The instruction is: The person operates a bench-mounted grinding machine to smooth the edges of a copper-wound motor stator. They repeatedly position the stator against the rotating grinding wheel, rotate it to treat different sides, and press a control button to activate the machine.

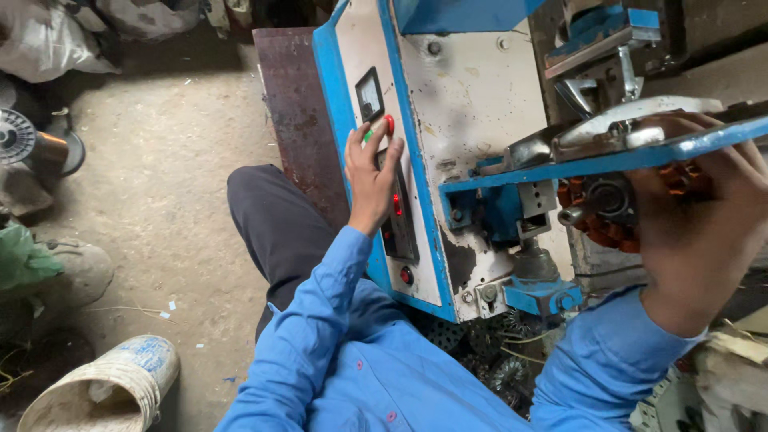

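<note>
My left hand rests on the side control panel of a blue and white machine, fingertips at a green button and a red button below a small meter. My right hand reaches under a blue metal arm and grips a round motor part with copper windings mounted on the machine. Both sleeves are blue.
A dark metal plate leans behind the machine. On the dusty floor lie a white bucket, a wire spool at the left and sacks at the top left. My dark trouser leg is below the panel.
</note>
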